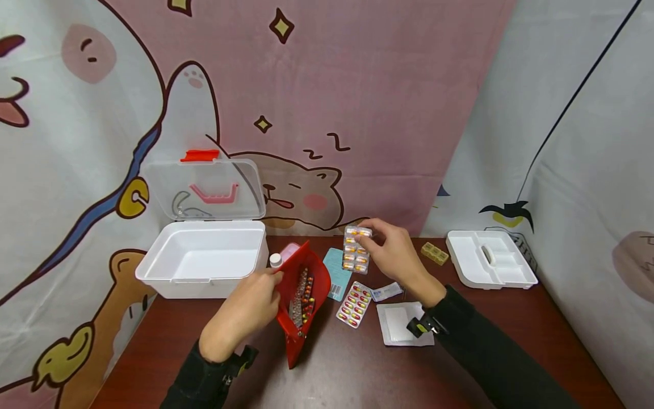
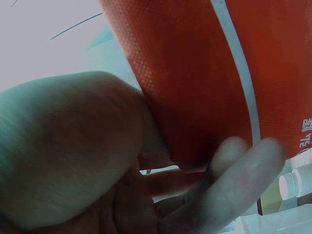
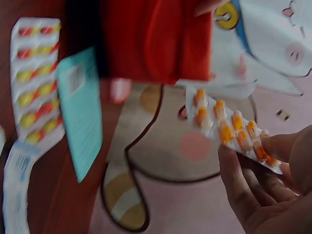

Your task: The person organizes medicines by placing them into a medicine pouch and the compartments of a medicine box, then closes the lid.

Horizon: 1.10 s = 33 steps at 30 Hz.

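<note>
My left hand (image 1: 251,307) grips the edge of a red pouch (image 1: 318,278) and holds it upright above the table, its mouth spread. Inside the pouch lie blister packs (image 1: 302,298) of dark, red and yellow pills. In the left wrist view, fingers and thumb close round the red fabric (image 2: 195,83) with its pale stripe. My right hand (image 1: 395,250) pinches a blister pack of orange and white capsules (image 1: 356,250) between thumb and fingers, just right of the pouch. The right wrist view shows that capsule pack (image 3: 229,124) tilted, apart from the pouch.
A white box (image 1: 204,284) with its clear lid raised stands left. Beside the pouch lie a teal packet (image 1: 337,272), a red-and-yellow capsule pack (image 1: 355,305), a small sachet (image 1: 386,291) and a white gauze packet (image 1: 395,335). Right are a yellow pill case (image 1: 434,253) and white tray (image 1: 475,275).
</note>
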Available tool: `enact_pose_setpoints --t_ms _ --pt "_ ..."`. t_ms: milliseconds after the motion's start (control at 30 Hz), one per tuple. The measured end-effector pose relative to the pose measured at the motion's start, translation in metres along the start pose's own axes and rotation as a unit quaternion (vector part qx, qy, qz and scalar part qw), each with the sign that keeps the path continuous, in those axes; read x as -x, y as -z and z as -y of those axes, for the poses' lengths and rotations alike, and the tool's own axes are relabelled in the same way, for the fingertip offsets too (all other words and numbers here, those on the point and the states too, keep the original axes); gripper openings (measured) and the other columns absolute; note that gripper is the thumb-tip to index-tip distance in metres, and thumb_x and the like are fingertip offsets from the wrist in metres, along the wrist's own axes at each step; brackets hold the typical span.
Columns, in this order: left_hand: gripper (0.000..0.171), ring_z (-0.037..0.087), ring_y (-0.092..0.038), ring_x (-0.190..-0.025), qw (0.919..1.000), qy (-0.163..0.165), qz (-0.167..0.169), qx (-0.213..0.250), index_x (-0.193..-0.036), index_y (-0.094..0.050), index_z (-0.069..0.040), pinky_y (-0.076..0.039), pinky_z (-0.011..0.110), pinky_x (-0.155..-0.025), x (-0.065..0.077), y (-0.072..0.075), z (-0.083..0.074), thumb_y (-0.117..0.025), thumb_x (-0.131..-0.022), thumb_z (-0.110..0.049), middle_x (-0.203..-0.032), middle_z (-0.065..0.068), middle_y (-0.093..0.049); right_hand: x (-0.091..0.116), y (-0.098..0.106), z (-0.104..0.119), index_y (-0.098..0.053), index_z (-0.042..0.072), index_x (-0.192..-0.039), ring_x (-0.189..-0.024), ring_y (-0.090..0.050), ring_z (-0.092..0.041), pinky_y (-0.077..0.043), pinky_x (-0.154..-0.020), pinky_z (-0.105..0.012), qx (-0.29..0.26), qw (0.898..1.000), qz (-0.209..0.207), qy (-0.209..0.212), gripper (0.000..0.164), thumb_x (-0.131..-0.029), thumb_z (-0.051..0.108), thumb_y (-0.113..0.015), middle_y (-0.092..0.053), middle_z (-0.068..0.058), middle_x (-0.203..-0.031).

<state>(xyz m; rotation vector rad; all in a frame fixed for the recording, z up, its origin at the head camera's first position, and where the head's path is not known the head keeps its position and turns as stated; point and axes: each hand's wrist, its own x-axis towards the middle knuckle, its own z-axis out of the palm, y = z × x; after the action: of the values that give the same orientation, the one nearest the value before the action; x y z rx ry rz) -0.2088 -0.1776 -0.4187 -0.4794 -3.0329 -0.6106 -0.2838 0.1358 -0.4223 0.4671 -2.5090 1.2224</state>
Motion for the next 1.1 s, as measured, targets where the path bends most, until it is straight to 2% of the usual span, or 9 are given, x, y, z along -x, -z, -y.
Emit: enact_pose_setpoints --t_ms 200,367,467,633,833,1000,1100 --pt "0.035 0.018 -0.059 -0.075 1.0 -0.005 -0.002 -0.005 -0.133 -0.076 0.001 -0.049 0.028 -0.061 -0.001 0.0 0.001 -0.067 -0.099 0.0 -0.12 0.014 -0.076 0.003 -0.011 0.025 -0.078 0.016 -0.127 -0.082 -0.072 -0.018 -0.055 -0.072 -0.031 -0.03 0.995 0.073 -0.054 0.027 -0.102 0.025 -0.079 -0.076 -0.005 -0.095" --pt "0.035 0.018 -0.059 -0.076 1.0 -0.003 -0.001 -0.007 -0.133 -0.076 0.001 -0.048 0.029 -0.062 -0.001 -0.001 0.002 -0.067 -0.099 -0.001 -0.121 0.014 -0.076 0.003 -0.029 0.036 -0.08 0.015 -0.125 -0.064 -0.069 -0.018 -0.059 -0.059 -0.031 -0.065 0.981 0.146 -0.114 0.025 -0.102 0.024 -0.079 -0.074 -0.007 -0.091" --pt "0.036 0.019 -0.062 -0.078 1.0 0.002 0.003 -0.005 -0.134 -0.075 0.001 -0.05 0.029 -0.063 -0.001 -0.001 0.002 -0.067 -0.1 -0.002 -0.125 0.015 -0.076 0.004 -0.038 0.04 -0.079 0.011 -0.131 -0.06 -0.07 -0.015 -0.06 -0.058 -0.031 -0.075 0.974 0.18 -0.117 0.031 -0.102 0.021 -0.078 -0.076 -0.01 -0.096" --pt "0.036 0.02 -0.063 -0.081 0.9999 -0.006 0.003 -0.01 -0.134 -0.075 0.002 -0.052 0.03 -0.066 -0.002 0.0 0.001 -0.068 -0.099 -0.002 -0.128 0.017 -0.076 0.005 -0.053 0.049 -0.073 0.006 -0.142 -0.064 -0.074 -0.017 -0.06 -0.059 -0.03 -0.075 0.963 0.231 -0.117 0.041 -0.101 0.013 -0.075 -0.076 -0.015 -0.112" --pt "0.036 0.019 -0.061 -0.078 1.0 -0.007 0.005 -0.005 -0.135 -0.074 0.003 -0.05 0.03 -0.064 -0.002 0.001 0.002 -0.07 -0.099 -0.002 -0.127 0.017 -0.076 0.004 -0.074 0.057 -0.069 -0.002 -0.143 -0.065 -0.073 -0.015 -0.062 -0.061 -0.028 -0.052 0.958 0.26 -0.11 0.045 -0.099 0.004 -0.069 -0.076 -0.02 -0.125" --pt "0.032 0.018 -0.06 -0.076 0.9999 -0.014 0.001 -0.007 -0.129 -0.076 0.001 -0.049 0.03 -0.063 -0.002 0.0 0.002 -0.069 -0.098 0.0 -0.121 0.015 -0.077 0.002 -0.089 0.06 -0.068 -0.009 -0.14 -0.061 -0.075 -0.015 -0.063 -0.059 -0.028 -0.049 0.957 0.262 -0.113 0.043 -0.098 0.001 -0.071 -0.079 -0.022 -0.115" --pt "0.03 0.017 -0.059 -0.075 0.9998 -0.018 -0.003 -0.008 -0.126 -0.077 0.001 -0.049 0.03 -0.063 -0.001 0.0 0.002 -0.069 -0.098 0.001 -0.117 0.015 -0.076 0.001 -0.098 0.062 -0.07 -0.008 -0.136 -0.059 -0.075 -0.016 -0.062 -0.057 -0.027 -0.026 0.958 0.263 -0.112 0.039 -0.098 0.001 -0.072 -0.079 -0.021 -0.11"
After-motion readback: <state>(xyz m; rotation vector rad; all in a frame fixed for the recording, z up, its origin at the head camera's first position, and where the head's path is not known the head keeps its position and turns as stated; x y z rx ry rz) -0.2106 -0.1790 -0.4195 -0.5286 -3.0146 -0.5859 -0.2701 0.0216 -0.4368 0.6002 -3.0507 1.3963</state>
